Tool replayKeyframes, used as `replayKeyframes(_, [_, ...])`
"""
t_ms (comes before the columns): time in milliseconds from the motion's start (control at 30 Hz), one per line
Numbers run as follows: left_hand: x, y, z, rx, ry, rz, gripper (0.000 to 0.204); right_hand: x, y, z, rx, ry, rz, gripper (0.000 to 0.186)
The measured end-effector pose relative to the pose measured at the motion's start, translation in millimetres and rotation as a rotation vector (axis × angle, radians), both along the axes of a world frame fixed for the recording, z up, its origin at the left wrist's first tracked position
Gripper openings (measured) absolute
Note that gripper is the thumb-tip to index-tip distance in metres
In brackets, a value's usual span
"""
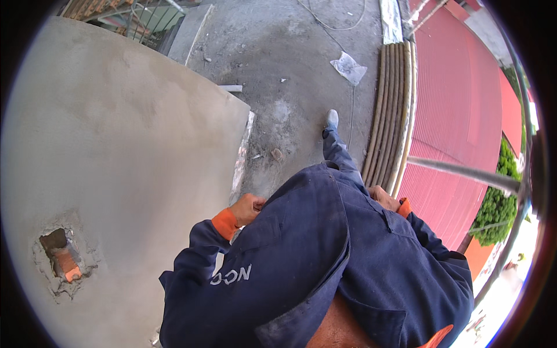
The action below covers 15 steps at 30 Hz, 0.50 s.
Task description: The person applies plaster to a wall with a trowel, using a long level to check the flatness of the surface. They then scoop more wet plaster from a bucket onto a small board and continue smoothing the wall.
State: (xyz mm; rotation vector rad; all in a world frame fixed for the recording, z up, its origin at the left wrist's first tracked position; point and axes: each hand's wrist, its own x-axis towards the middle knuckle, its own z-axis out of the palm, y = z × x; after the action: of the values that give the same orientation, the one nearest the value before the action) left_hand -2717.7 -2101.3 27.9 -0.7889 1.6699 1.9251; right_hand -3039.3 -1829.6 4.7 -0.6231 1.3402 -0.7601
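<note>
My left hand (246,209) is beside the left edge of my dark blue work jacket (301,226), its fingers curled in. Whether it has hold of the cloth or something small is hidden. On the other side, my right hand (383,199) rests close against the jacket's right edge; the jacket covers part of its fingers. Both sleeves end in orange cuffs. One of my legs, in a blue trouser leg (339,148) with a pale shoe (332,118), is stretched forward on the dusty floor.
A plastered wall (133,133) with a rough hole (61,255) stands at my left. Along the right lies a row of long brown poles (387,110), beside red corrugated roofing (449,104) and a metal pipe (464,168). A plastic bag (349,68) and a cable (352,116) lie ahead.
</note>
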Motion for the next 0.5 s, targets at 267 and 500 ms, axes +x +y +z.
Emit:
replayKeyframes(267, [-114, -103, -16, 0.134, 0.136, 0.433, 0.032, -196, -185, -32, -0.045, -0.173, 0.114, 0.060])
replayKeyframes(500, [-182, -169, -18, 0.165, 0.127, 0.669, 0.031, -332, -281, -125, 0.093, -0.008, 0.289, 0.054])
